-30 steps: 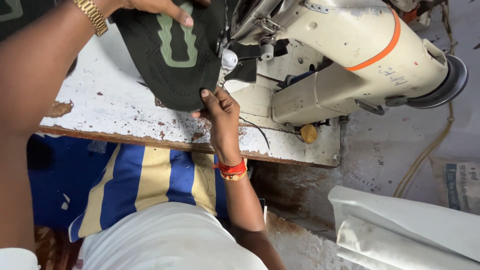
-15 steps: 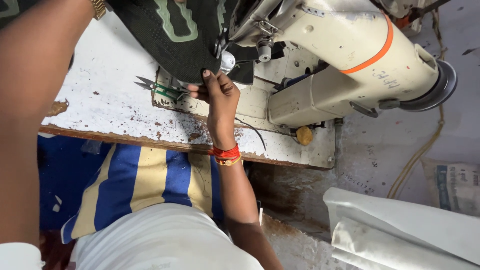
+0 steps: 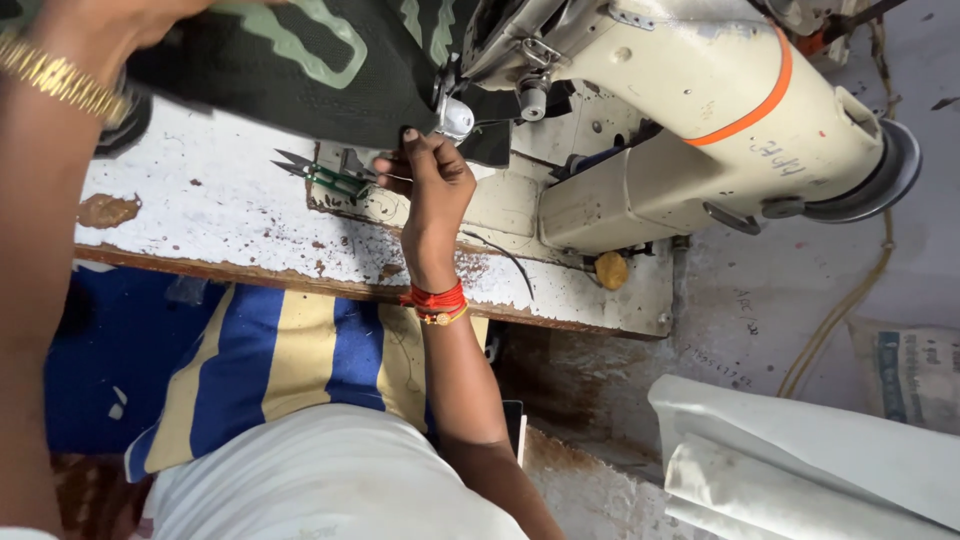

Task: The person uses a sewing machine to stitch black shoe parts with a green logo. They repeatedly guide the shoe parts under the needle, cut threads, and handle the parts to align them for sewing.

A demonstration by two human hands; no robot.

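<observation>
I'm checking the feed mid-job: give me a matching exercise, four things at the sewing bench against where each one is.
Things:
1. dark cloth
2. green snips
3. right hand
4. left hand

Places:
A. lying on the white table, left of the right hand
B. at the top left corner, on the cloth
C. spread from the top left to the sewing machine
D. fingertips at the cloth edge beside the machine's needle end

Pairs: 1-C, 2-A, 3-D, 4-B
</observation>
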